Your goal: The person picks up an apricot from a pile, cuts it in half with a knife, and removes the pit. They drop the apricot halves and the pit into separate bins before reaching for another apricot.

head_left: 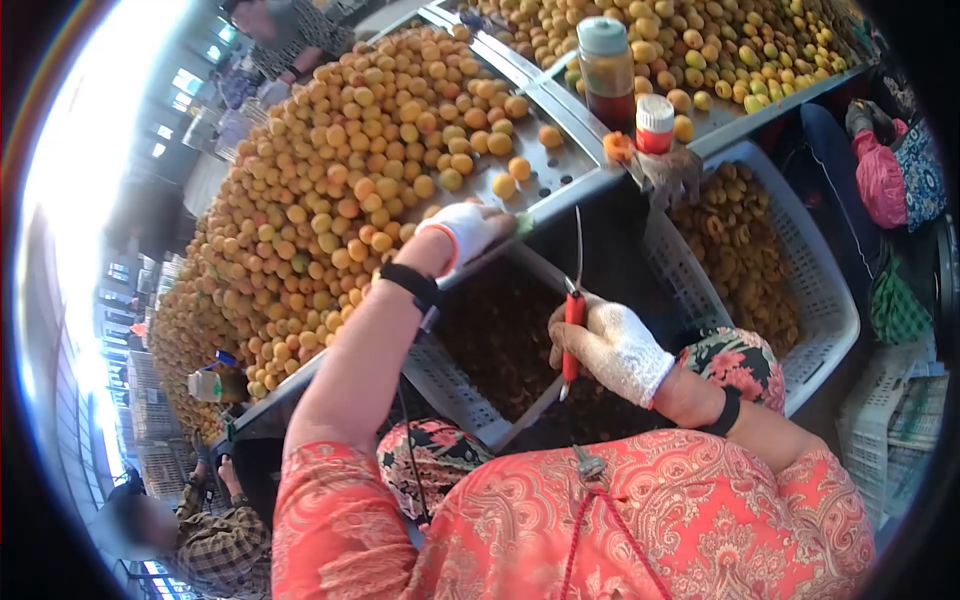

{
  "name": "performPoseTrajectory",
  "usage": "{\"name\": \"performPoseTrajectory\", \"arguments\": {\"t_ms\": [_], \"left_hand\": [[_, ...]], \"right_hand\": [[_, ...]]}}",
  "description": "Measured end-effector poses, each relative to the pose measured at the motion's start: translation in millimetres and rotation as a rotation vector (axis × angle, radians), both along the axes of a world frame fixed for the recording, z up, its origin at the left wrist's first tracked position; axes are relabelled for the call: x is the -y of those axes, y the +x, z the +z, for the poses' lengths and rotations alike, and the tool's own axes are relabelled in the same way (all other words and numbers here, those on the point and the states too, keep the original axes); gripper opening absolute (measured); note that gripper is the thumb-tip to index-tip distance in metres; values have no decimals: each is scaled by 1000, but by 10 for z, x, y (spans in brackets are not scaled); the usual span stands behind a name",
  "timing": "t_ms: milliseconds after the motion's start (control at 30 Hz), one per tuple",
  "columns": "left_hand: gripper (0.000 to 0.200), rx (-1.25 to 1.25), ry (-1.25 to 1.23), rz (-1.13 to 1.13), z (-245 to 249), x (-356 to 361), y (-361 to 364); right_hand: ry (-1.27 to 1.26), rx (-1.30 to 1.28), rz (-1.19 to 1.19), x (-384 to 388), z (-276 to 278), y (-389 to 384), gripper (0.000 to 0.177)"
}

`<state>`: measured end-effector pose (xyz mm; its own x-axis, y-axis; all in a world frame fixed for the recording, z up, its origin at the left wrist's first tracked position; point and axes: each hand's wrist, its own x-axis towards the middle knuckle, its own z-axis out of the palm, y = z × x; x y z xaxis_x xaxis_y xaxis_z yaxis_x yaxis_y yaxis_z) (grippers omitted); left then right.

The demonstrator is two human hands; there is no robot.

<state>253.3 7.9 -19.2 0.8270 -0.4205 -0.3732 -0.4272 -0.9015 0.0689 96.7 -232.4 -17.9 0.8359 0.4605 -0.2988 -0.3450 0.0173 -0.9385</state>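
My left hand (472,230), in a white glove, is at the metal table's edge (590,190), beside the heap of orange-yellow fruit (340,150). Its fingers are blurred, with a pale green patch at their tips; whether they hold anything is unclear. In my right hand (612,350), also gloved, is a red-handled tool (573,335). A thin curved metal piece points up from its handle. This hand is over the black area between two crates. Dark pieces lie in the crate (455,385) below my hands.
A pale crate (835,310) of halved fruit stands at the right. On the table are a lidded jar (606,75), a red-and-white container (654,125) and a grey glove (672,178). More fruit (740,50) lies behind. Other people sit at right and lower left; another is at top left.
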Motion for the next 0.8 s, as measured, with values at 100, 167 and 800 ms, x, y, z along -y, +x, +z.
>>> {"name": "performPoseTrajectory", "arguments": {"t_ms": [100,167,800], "left_hand": [[43,-110,-213,410,154,74,-74],[42,-13,-266,478,63,19,-84],[47,-225,-2100,526,959,515,-2700]], "right_hand": [[-42,-29,10,49,67,4,20],[-15,2,21,84,78,0,19],[202,482,117,62,645,-744,19]]}}
